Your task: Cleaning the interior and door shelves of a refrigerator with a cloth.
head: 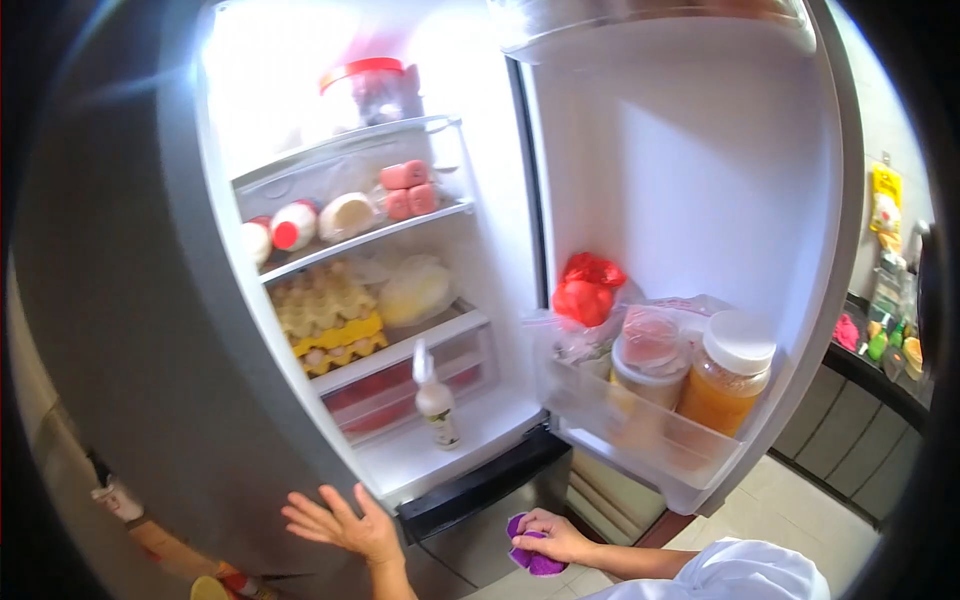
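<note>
My left hand (346, 523) is raised with fingers spread, holding nothing, near the lower left edge of the open refrigerator (262, 450). In my right hand (551, 534) is a bunched purple cloth (541, 562), held low in front of the lower compartment. A white spray bottle (436, 412) stands upright on the refrigerator's floor, before the clear drawer (480, 367). The door (697, 187) is swung out to the right. Its lower bin (637, 427) holds a red plastic bag (589, 291), a tub with a bagged pink item on top, and a white-lidded jar of orange contents (724, 394).
On the shelves are egg trays (330, 322), a plastic bag (416, 289), white bottles (294, 225), pink packages (409, 189) and a red-lidded jar (367, 90). A dark counter (874, 375) with small items stands at right. Pale floor tiles (765, 517) show below the door.
</note>
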`<state>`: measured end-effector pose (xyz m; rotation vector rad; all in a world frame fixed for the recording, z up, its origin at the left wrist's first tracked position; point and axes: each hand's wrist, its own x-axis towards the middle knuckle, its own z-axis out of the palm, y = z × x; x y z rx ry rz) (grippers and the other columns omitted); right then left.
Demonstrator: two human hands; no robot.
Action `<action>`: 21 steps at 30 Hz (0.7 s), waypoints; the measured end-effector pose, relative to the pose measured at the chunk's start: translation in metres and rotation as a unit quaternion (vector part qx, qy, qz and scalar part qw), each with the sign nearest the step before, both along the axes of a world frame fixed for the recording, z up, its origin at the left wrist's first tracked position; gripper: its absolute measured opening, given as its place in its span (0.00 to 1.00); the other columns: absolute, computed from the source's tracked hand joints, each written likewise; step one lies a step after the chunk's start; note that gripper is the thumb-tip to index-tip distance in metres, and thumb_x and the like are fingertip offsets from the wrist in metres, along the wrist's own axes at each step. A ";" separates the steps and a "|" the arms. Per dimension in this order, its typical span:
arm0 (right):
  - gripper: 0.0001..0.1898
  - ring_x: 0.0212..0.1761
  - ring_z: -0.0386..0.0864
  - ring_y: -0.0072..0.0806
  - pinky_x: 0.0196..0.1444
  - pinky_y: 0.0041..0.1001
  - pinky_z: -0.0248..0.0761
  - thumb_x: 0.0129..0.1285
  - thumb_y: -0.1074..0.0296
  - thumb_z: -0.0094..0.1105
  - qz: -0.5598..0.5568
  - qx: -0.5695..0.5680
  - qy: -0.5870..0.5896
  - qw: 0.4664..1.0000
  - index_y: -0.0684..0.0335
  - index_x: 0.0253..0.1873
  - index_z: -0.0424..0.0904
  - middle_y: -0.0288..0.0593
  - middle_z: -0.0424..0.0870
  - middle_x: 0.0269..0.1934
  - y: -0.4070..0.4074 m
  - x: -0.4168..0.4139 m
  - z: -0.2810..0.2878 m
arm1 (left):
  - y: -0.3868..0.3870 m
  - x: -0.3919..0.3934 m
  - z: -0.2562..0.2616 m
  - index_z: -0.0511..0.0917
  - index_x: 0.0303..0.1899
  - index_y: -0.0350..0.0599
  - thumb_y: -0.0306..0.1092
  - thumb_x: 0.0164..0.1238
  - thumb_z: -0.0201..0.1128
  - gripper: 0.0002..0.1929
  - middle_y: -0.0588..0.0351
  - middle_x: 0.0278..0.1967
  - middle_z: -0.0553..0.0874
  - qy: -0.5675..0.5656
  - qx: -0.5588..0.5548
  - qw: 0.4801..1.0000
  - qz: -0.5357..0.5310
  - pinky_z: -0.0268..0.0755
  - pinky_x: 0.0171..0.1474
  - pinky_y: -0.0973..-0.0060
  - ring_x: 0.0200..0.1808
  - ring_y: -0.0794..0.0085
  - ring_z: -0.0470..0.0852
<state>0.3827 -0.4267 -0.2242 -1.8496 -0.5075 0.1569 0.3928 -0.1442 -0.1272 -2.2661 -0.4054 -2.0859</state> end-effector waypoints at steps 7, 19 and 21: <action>0.18 0.49 0.79 0.28 0.54 0.26 0.69 0.65 0.52 0.61 -0.028 0.021 0.053 0.998 0.63 0.46 0.83 0.40 0.82 0.45 -0.037 -0.007 0.006 | -0.001 0.022 0.005 0.60 0.71 0.52 0.38 0.67 0.62 0.33 0.40 0.73 0.55 -0.024 0.034 0.998 0.044 0.35 0.71 0.40 0.75 0.42 0.49; 0.19 0.38 0.74 0.16 0.42 0.21 0.70 0.66 0.50 0.61 -0.064 0.089 0.099 0.989 0.62 0.48 0.78 0.31 0.79 0.36 -0.016 -0.045 0.046 | -0.023 0.028 0.008 0.73 0.57 0.40 0.38 0.63 0.65 0.22 0.29 0.61 0.68 -0.127 0.027 0.952 -0.278 0.46 0.65 0.35 0.69 0.32 0.56; 0.19 0.40 0.75 0.18 0.44 0.22 0.71 0.66 0.54 0.63 -0.128 0.131 0.045 0.982 0.63 0.52 0.77 0.34 0.79 0.39 -0.007 -0.052 0.075 | -0.044 0.020 0.020 0.74 0.52 0.43 0.39 0.64 0.66 0.19 0.38 0.56 0.73 -0.075 0.052 0.923 -0.374 0.69 0.55 0.46 0.59 0.39 0.72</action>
